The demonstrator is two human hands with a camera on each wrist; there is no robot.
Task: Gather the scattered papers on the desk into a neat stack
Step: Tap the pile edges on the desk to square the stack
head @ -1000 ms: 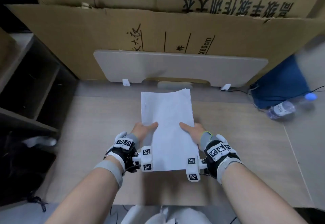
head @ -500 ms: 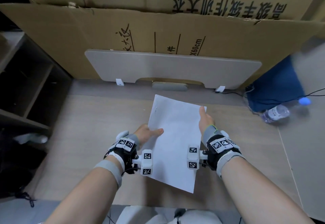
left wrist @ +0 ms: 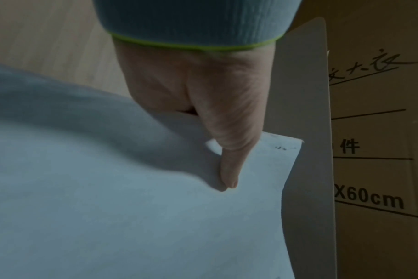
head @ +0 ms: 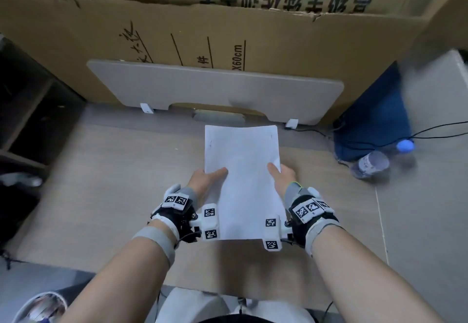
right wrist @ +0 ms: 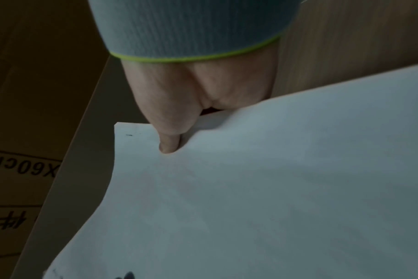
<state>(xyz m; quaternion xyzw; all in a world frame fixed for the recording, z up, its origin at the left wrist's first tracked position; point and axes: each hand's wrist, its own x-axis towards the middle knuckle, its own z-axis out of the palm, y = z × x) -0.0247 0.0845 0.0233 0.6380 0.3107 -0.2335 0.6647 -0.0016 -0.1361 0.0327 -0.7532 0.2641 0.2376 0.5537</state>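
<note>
A stack of white papers (head: pixel 243 178) is held above the wooden desk (head: pixel 101 183), its long axis pointing away from me. My left hand (head: pixel 207 178) grips its left edge, thumb lying on top of the sheets. My right hand (head: pixel 279 175) grips the right edge the same way. In the left wrist view the thumb presses on the papers (left wrist: pixel 155 217) near a corner. The right wrist view shows the other thumb on the papers (right wrist: pixel 263 198). The fingers under the sheets are hidden.
A low grey panel (head: pixel 215 89) stands at the desk's back edge, with big cardboard boxes (head: pixel 228 36) behind it. A clear water bottle (head: pixel 372 164) lies at the right beside a blue bag (head: pixel 372 125) and black cables (head: pixel 435 132). Dark shelves (head: pixel 22 110) are on the left.
Half a second ago the stack was tilted clockwise with my right hand far up its edge. Now it is squared straight ahead and both thumbs sit level at mid-height.
</note>
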